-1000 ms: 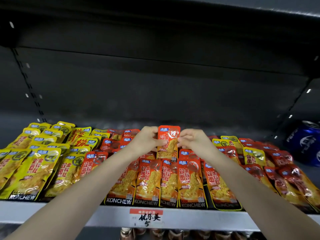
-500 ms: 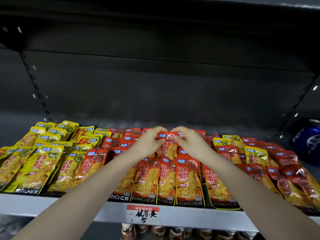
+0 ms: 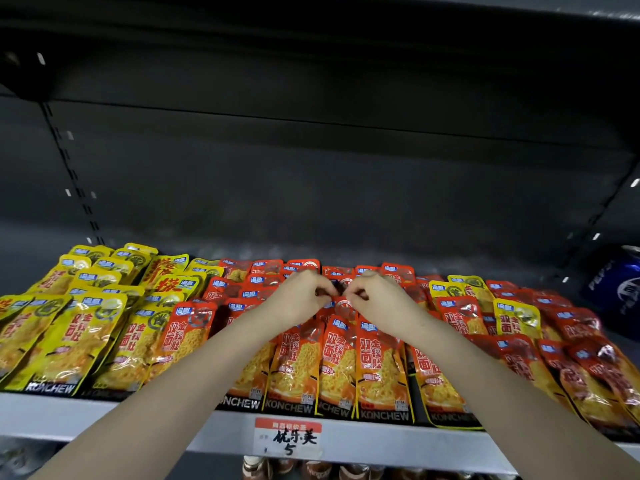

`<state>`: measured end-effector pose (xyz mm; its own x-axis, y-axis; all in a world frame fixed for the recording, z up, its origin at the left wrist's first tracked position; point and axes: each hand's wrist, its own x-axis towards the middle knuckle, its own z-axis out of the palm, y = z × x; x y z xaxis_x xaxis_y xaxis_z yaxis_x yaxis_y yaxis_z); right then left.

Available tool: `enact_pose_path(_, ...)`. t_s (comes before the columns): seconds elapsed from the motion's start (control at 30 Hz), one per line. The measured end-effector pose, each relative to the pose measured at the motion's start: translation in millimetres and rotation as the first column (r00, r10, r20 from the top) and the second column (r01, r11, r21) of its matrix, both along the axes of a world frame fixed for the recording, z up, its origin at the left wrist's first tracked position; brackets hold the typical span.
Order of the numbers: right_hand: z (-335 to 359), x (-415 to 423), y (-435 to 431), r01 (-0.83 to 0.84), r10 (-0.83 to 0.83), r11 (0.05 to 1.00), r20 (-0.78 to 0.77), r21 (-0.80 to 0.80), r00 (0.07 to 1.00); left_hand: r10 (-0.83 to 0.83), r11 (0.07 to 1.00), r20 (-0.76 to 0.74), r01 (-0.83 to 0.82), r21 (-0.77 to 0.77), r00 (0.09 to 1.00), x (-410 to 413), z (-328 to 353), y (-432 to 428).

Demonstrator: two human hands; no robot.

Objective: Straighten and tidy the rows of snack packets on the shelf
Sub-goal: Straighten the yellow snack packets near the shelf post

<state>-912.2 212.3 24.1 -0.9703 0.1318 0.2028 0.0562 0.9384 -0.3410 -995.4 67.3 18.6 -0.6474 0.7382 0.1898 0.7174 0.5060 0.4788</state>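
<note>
The fingers (image 3: 323,293) of the left hand (image 3: 298,299) are curled narrow and pinch the top edge of one orange packet (image 3: 341,304), and the fingers of the right hand (image 3: 379,301) pinch the same top edge from the other side. The two hands nearly meet, knuckles up, over the middle of the shelf. The pinched packet lies low among its neighbours in the centre rows, a little behind the front row, with only its top seal and round emblem showing between the hands. Both bare forearms reach in from the bottom of the view and cross over the front packets. Around the hands, orange packets (image 3: 379,372) lie in overlapping rows, leaning back like roof tiles, with the word KONCHEW along their lower edges. To the left lie yellow packets (image 3: 74,341) in similar rows, some of them askew. To the right are darker red packets (image 3: 585,372), with a few yellow ones mixed among them. At the far right, near the back, stands a blue can (image 3: 620,289). The pale front lip of the shelf (image 3: 433,443) carries a red and white price tag (image 3: 289,441) with handwriting and the number 5. Behind the packets rises a dark back panel, and another dark shelf hangs overhead.
</note>
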Motion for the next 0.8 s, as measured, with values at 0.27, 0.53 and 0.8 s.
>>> enact_pose_path(0.27, 2, 1, 0, 0.025, -0.025, 0.999, -0.008, -0.029, 1.0, 0.012, 0.999, 0.022, -0.013, 0.039, 1.0, -12, 2, 4)
enact_pose_path(0.53, 8, 8, -8, -0.121, 0.12, 0.993, 0.085, 0.003, 0.989, 0.099, 0.99, 0.103, -0.109, 0.089, 0.99, -30, -2, 17)
enact_pose_path(0.8, -3, 5, -14, -0.17, 0.169, 0.986, 0.023, 0.0, 0.985, 0.101, 0.987, 0.119, -0.115, 0.115, 0.988, -31, -7, 23)
